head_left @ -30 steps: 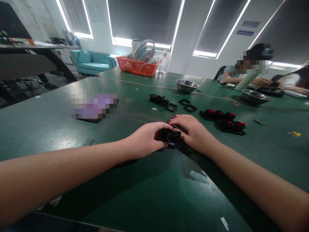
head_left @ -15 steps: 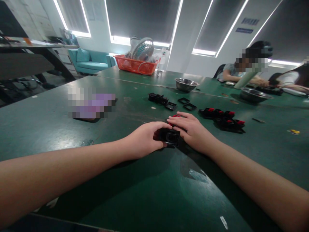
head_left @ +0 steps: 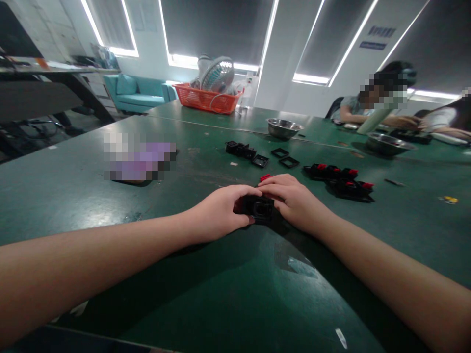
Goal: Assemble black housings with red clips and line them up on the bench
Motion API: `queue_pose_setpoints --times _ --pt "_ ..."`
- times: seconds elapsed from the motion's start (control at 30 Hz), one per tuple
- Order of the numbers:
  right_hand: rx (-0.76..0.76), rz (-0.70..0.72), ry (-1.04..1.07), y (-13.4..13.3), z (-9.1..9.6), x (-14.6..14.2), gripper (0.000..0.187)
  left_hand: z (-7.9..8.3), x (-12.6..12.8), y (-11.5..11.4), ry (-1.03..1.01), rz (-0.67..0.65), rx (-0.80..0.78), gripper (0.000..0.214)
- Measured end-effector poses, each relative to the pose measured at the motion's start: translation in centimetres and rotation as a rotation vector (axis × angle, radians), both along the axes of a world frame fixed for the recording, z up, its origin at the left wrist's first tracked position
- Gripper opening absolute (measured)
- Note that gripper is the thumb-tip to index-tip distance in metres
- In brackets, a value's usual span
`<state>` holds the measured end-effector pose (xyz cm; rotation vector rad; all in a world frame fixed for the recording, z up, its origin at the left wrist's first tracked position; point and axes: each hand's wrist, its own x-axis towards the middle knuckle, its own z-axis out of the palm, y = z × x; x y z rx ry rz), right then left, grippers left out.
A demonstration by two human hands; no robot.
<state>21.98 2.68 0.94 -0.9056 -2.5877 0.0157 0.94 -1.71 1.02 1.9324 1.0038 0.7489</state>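
Observation:
My left hand (head_left: 224, 211) is closed around a black plastic part (head_left: 262, 208) with a square opening that faces me; the thumb is below and the fingers above. Right beside it, my right hand (head_left: 289, 198) has its fingers bent and close together, reaching over the part's far right side. Its fingertips and thumb are partly hidden, so what they pinch cannot be made out. Small red pieces (head_left: 265, 177) lie on the green table (head_left: 235, 284) just beyond the right fingertips.
Black square frames (head_left: 289, 162) and a row of black parts (head_left: 241, 150) lie farther back. Black parts with red inserts (head_left: 349, 190) are at right. Metal bowls (head_left: 285, 128), an orange basket (head_left: 209, 100) and a purple item (head_left: 142, 162) stand around. Two people (head_left: 355, 110) work at far right.
My right hand's fingers have drawn back slightly and closed together, uncovering more of the red pieces. My left hand and the black part have stayed in place.

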Motion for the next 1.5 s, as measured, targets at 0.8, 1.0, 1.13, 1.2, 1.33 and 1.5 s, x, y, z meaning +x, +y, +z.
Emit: queue_pose_setpoints --times 0.8,1.0,1.13,1.2,1.33,1.5 --pt "-0.087 -0.069 0.086 -0.24 0.13 -0.01 0.011 -0.42 -0.08 -0.52 0.164 -0.001 0.355 0.039" --pt "-0.074 -0.08 0.09 -0.34 0.19 0.02 0.007 -0.64 -0.11 -0.46 0.211 0.002 0.398 0.041" --pt "-0.066 -0.079 0.095 -0.36 0.18 -0.02 0.005 -0.69 -0.11 -0.52 0.25 0.006 0.401 0.041" --pt "-0.064 -0.082 0.101 -0.35 0.17 -0.01 0.004 -0.69 -0.12 -0.56 0.271 0.014 0.404 0.042" --pt "-0.063 -0.085 0.102 -0.36 0.15 0.01 0.003 -0.68 -0.15 -0.65 0.311 0.034 0.415 0.042" --pt "-0.044 -0.09 0.108 -0.41 0.11 0.07 0.002 -0.68 -0.14 -0.74 0.317 0.038 0.423 0.044"
